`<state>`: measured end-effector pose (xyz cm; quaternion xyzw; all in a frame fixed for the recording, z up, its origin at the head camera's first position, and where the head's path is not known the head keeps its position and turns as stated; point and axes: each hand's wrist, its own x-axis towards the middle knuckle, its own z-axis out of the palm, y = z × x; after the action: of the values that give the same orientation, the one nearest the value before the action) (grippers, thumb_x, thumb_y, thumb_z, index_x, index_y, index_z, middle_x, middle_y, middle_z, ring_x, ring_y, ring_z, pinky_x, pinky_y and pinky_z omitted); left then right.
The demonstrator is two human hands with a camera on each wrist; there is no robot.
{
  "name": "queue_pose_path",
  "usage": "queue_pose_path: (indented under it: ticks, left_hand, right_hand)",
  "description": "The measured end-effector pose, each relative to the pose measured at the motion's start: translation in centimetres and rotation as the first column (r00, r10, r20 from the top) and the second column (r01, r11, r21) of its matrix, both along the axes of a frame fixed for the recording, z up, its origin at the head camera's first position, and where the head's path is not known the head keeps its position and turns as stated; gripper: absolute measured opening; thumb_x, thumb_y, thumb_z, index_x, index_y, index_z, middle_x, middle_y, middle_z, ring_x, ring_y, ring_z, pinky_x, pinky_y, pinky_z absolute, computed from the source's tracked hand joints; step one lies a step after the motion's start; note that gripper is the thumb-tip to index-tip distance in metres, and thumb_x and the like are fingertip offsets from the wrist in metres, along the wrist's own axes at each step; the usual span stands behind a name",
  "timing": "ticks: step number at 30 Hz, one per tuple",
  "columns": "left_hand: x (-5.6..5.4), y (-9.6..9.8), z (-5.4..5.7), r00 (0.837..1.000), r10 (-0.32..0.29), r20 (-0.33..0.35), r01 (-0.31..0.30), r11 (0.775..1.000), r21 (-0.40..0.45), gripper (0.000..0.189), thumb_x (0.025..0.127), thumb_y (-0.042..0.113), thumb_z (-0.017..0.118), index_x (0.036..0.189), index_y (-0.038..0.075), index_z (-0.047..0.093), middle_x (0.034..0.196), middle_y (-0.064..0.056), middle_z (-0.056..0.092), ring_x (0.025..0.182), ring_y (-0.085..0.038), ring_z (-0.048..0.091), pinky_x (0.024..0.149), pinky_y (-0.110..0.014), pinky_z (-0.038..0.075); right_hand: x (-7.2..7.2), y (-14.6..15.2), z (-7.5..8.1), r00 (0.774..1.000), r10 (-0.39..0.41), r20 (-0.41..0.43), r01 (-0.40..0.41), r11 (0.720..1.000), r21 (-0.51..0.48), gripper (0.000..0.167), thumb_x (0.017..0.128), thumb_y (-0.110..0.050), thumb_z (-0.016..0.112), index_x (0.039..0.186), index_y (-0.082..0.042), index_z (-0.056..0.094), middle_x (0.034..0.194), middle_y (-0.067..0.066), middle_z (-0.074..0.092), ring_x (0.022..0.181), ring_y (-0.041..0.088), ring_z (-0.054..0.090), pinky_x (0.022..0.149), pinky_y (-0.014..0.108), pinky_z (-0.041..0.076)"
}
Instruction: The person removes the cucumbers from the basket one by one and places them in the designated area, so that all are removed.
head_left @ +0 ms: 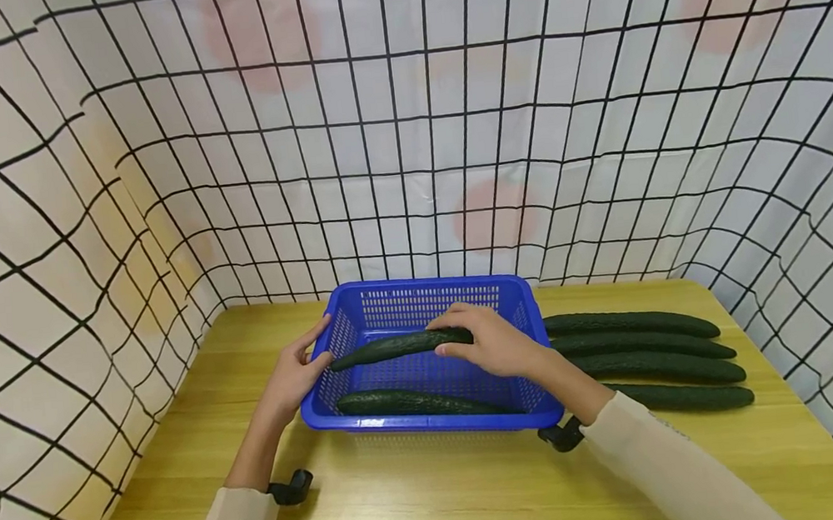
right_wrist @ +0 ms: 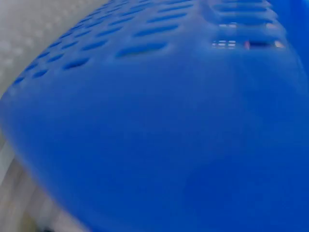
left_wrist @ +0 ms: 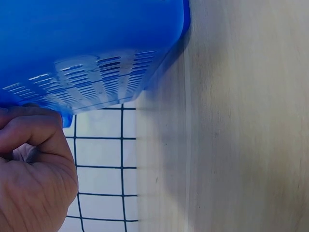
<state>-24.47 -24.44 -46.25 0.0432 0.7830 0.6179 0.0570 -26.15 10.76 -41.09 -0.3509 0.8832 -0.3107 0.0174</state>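
A blue plastic basket (head_left: pixel 440 423) with slotted walls stands on the wooden table. My left hand (head_left: pixel 295 376) grips its left rim, thumb over the inside; the left wrist view shows the curled fingers (left_wrist: pixel 36 128) at the basket's edge. With fingers and thumb, my right hand (head_left: pixel 492 341) holds a long dark green cucumber (head_left: pixel 387 347) by its right end, inside the basket's outline. The cucumber's left tip lies close to my left thumb. Another cucumber (head_left: pixel 415 401) rests along the basket's near wall. Only the basket's blue wall (right_wrist: pixel 145 130) fills the right wrist view, blurred; the right hand is hidden there.
Several cucumbers (head_left: pixel 645 363) lie side by side on the table just right of the basket, partly behind my right forearm. Black wire mesh (head_left: pixel 398 144) with a pale sheet behind it encloses the table (head_left: pixel 424 494) at the back and both sides.
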Motion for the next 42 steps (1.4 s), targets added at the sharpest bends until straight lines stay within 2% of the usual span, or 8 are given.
queue_pose_path:
  ticks: [5,12,20,25,27,31,34,42]
  left_hand:
    - [0.0,0.0,0.0,1.000,-0.014,-0.001,0.014,1.000,0.001,0.065,0.104,0.011,0.054,0.162,0.033,0.034,0.088,-0.023,0.067,0.059,-0.024,0.069,0.056,-0.037,0.064]
    - [0.1,-0.1,0.0,1.000,-0.013,-0.001,0.013,1.000,0.001,0.064,0.104,0.012,0.054,0.161,0.033,0.034,0.094,-0.027,0.067,0.061,-0.024,0.069,0.058,-0.036,0.064]
    - [0.2,0.0,0.2,1.000,-0.012,0.007,0.012,1.000,0.000,0.066,0.103,0.013,0.057,0.161,0.033,0.034,0.095,-0.025,0.069,0.067,-0.028,0.072,0.062,-0.039,0.065]
    - [0.3,0.1,0.4,1.000,-0.014,0.017,0.014,1.000,0.004,0.067,0.103,0.013,0.057,0.161,0.034,0.034,0.084,-0.020,0.068,0.068,-0.029,0.073,0.061,-0.041,0.065]
    - [0.3,0.1,0.4,1.000,-0.014,0.022,0.014,1.000,0.005,0.067,0.102,0.012,0.057,0.161,0.035,0.034,0.084,-0.024,0.068,0.070,-0.031,0.074,0.061,-0.041,0.065]
    - [0.2,-0.1,0.4,1.000,-0.011,0.027,0.011,1.000,0.003,0.067,0.103,0.012,0.056,0.162,0.036,0.033,0.108,-0.033,0.070,0.077,-0.035,0.076,0.063,-0.043,0.065]
    - [0.1,0.0,0.2,0.999,-0.010,0.032,0.010,1.000,0.003,0.068,0.103,0.012,0.056,0.162,0.036,0.032,0.116,-0.036,0.067,0.079,-0.034,0.076,0.064,-0.043,0.065]
    - [0.0,0.2,0.3,0.999,0.013,0.048,-0.013,1.000,0.000,0.069,0.101,0.011,0.057,0.162,0.035,0.034,0.098,-0.030,0.071,0.072,-0.030,0.075,0.062,-0.044,0.065]
  right_hand:
    - [0.2,0.4,0.7,1.000,0.004,-0.006,-0.004,1.000,-0.011,0.041,0.101,-0.034,0.065,0.140,-0.020,0.065,0.130,0.000,0.063,0.118,0.020,0.061,0.095,0.044,0.054]
    - [0.4,0.8,1.5,0.999,0.008,-0.034,-0.010,0.999,-0.048,0.040,0.101,-0.036,0.065,0.139,-0.023,0.066,0.132,-0.001,0.064,0.122,0.021,0.061,0.098,0.046,0.055]
    - [0.8,1.6,1.4,0.998,-0.003,-0.058,-0.004,0.993,-0.119,0.040,0.100,-0.036,0.066,0.139,-0.026,0.066,0.130,-0.005,0.064,0.124,0.019,0.060,0.099,0.045,0.055]
    - [1.2,2.6,2.2,0.997,-0.015,-0.072,0.003,0.987,-0.162,0.041,0.100,-0.037,0.067,0.140,-0.027,0.065,0.134,-0.006,0.062,0.129,0.020,0.057,0.104,0.047,0.054]
    - [1.3,3.2,2.7,0.997,-0.021,-0.079,0.007,0.985,-0.172,0.041,0.100,-0.035,0.067,0.139,-0.026,0.066,0.136,-0.004,0.062,0.131,0.022,0.057,0.104,0.049,0.054]
    - [1.5,5.1,3.7,0.995,-0.052,-0.091,0.037,0.987,-0.154,0.040,0.100,-0.034,0.067,0.139,-0.028,0.066,0.137,-0.002,0.061,0.130,0.025,0.057,0.103,0.053,0.054]
    - [1.6,7.3,4.0,0.992,-0.086,-0.087,0.075,0.989,-0.127,0.041,0.100,-0.034,0.067,0.140,-0.028,0.064,0.137,-0.001,0.060,0.131,0.027,0.056,0.104,0.056,0.052]
    - [2.4,13.8,3.0,0.967,-0.206,-0.152,0.194,0.977,-0.090,0.043,0.102,-0.027,0.065,0.144,-0.027,0.061,0.136,0.003,0.060,0.127,0.030,0.057,0.099,0.059,0.051]
